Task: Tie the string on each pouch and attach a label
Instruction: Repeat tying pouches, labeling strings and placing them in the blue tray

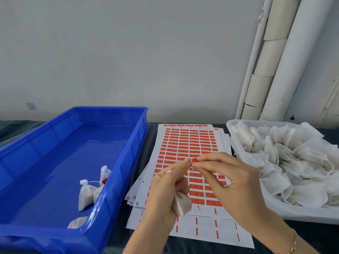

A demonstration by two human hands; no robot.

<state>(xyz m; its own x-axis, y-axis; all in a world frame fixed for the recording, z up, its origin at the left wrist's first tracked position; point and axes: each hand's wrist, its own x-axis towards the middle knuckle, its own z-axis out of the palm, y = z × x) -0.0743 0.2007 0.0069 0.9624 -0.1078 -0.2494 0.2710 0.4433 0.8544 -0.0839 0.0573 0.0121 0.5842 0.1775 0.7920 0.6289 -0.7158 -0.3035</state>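
My left hand [167,187] grips a small white pouch [182,203] in its curled lower fingers, and its thumb and forefinger reach up to a red label [194,160]. My right hand [222,177] pinches that same label from the right, just above the label sheets [187,143]. The pouch's string is hidden between my fingers. Three tied pouches [86,194] lie in the near right part of the blue crate [113,169]; one shows a red label.
A white tray [238,153] piled with several untied pouches [286,158] stands on the right. Label sheets are stacked on the dark table between crate and tray. White pipes [271,61] run up the wall at back right.
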